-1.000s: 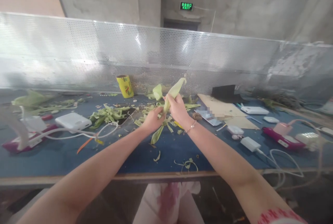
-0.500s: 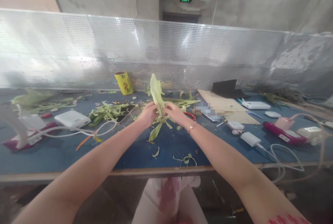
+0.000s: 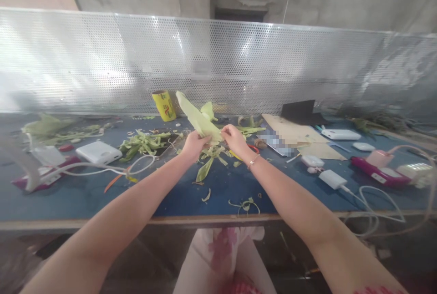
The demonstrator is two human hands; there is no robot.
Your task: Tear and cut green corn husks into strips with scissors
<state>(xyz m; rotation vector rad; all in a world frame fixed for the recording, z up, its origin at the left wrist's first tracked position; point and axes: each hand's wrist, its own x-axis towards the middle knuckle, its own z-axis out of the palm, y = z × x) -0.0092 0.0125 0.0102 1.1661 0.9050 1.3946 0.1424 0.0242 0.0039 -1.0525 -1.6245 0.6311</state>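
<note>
A broad, pale green corn husk (image 3: 195, 115) is held up over the middle of the table, its tip leaning to the upper left. My left hand (image 3: 194, 145) grips its lower part, thumb on top. Close beside it, my right hand (image 3: 235, 140) pinches the husk's right edge between thumb and fingers. Under and behind both hands lie more husk pieces (image 3: 205, 169), partly covered. Left of my left hand is a heap of torn husk strips (image 3: 145, 144), partly over a dark flat object. Red-orange scissor-like handles (image 3: 254, 148) show just past my right wrist.
A yellow roll (image 3: 164, 105) stands at the back before a perforated metal screen (image 3: 136, 66). White power banks (image 3: 99, 152), power strips (image 3: 378, 171) and cables flank the work area. A phone (image 3: 278, 143) lies on cardboard at right. Husk scraps (image 3: 246, 205) lie near the table's front edge.
The husk has tipped from nearly upright to leaning left, showing its broad face. My hands have moved slightly apart along its lower end. The view has shifted a little.
</note>
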